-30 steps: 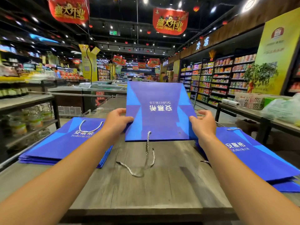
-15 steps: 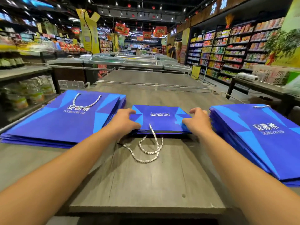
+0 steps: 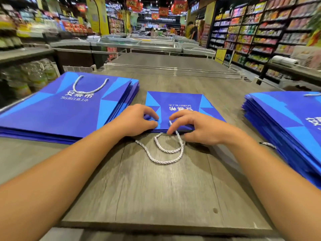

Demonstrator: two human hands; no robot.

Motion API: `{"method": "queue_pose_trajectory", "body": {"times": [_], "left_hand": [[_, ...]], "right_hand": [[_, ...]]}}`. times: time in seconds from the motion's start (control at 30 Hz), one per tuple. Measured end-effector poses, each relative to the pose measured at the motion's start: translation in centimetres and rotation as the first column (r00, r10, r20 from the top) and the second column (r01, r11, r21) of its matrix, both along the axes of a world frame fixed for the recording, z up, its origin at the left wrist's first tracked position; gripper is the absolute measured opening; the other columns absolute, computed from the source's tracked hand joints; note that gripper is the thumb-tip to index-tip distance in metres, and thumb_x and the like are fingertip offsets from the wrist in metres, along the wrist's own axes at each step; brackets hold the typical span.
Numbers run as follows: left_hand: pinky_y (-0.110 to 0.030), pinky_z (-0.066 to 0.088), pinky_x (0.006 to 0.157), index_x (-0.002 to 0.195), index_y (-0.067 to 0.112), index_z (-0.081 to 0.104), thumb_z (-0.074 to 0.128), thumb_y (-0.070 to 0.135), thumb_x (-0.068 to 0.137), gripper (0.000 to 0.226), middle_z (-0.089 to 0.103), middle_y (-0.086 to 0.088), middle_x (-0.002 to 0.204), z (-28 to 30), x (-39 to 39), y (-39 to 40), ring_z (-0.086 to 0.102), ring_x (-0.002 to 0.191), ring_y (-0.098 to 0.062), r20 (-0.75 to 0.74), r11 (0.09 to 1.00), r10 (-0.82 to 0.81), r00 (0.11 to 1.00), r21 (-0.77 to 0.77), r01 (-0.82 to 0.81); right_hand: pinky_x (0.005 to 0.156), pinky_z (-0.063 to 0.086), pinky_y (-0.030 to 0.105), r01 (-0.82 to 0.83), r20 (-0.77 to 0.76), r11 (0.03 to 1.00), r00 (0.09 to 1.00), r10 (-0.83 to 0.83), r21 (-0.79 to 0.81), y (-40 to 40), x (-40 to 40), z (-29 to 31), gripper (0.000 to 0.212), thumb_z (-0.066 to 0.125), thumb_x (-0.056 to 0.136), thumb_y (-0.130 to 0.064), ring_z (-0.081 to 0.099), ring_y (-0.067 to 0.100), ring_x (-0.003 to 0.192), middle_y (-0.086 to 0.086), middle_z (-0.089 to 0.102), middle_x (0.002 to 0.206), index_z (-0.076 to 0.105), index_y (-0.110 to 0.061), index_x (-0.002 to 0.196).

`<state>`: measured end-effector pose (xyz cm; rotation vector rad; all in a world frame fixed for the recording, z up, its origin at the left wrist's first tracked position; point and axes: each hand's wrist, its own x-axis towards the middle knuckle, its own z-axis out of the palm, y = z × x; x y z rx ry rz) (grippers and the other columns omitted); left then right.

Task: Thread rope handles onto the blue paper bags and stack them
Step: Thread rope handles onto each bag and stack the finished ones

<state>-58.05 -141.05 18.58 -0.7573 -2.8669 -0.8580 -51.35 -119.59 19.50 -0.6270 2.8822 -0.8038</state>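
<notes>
So the blue bag (image 3: 180, 103) we're working on lies flat on the grey wood worktop (image 3: 156, 188), right in the middle, with its open edge facing us. The white print on it reads upside down from our side: three big characters, 安素希 as far as we can make out, with a smaller line beside them starting "5G" that we can't read further.

The stack on the left (image 3: 66, 108) carries the same logo, and a white rope handle (image 3: 89, 86) already loops across its top bag. The stack on the right (image 3: 286, 122) shows only part of the print.

Our left hand (image 3: 137, 121) has its fingers curled, pinching the near left corner of the bag's edge. Our right hand (image 3: 196, 126) sits curled over the near edge, fingertips at the twisted white rope (image 3: 166, 150) where it meets the bag, though we can't tell if it's actually gripping it. The rest of that rope trails in loose loops on the worktop just in front of the bag.

Compared with half a second ago, the bag has stayed flat in the same spot, but both our hands have slid inward from the outer corners toward the middle of the edge. The red hanging banners far down the aisle are too blurry to read.
</notes>
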Motion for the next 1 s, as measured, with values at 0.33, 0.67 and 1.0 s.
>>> {"method": "queue_pose_trajectory", "body": {"times": [0.33, 0.67, 1.0], "left_hand": [[-0.014, 0.029, 0.049, 0.064, 0.024, 0.068, 0.067, 0.031, 0.090, 0.027, 0.048, 0.015, 0.043, 1.0, 1.8, 0.6, 0.043, 0.045, -0.002, -0.121, 0.948, -0.106, 0.987, 0.289, 0.137], [-0.015, 0.031, 0.049, 0.067, 0.022, 0.071, 0.075, 0.030, 0.080, 0.016, 0.051, 0.012, 0.048, 0.7, 2.3, 0.9, 0.043, 0.049, -0.005, -0.029, 0.975, -0.214, 0.976, 0.056, 0.215], [-0.022, 0.039, 0.054, 0.074, 0.011, 0.066, 0.067, 0.014, 0.091, 0.017, 0.063, 0.000, 0.061, 1.0, 1.4, 0.4, 0.047, 0.049, -0.011, 0.226, 0.715, -0.170, 0.959, 0.698, -0.038]], "right_hand": [[0.067, 0.046, 0.026, 0.283, -0.207, 0.881, 0.902, -0.379, -0.379, -1.0, -1.1, -1.3, 0.018, 0.069, 0.089, -0.025, 0.056, 0.001, 0.061, -0.017, 0.063, 0.064, 0.067, -0.025, 0.071], [0.077, 0.060, 0.038, 0.477, -0.004, 0.617, 0.789, -0.614, -0.625, -0.7, -2.0, -2.0, 0.020, 0.065, 0.092, -0.027, 0.056, 0.005, 0.049, -0.003, 0.064, 0.073, 0.071, -0.017, 0.075], [0.073, 0.051, 0.039, 0.349, -0.192, 0.711, 0.806, -0.560, -0.610, -1.5, -1.2, -1.2, 0.003, 0.065, 0.087, -0.021, 0.054, 0.011, 0.064, -0.010, 0.060, 0.069, 0.065, -0.025, 0.088]]}}
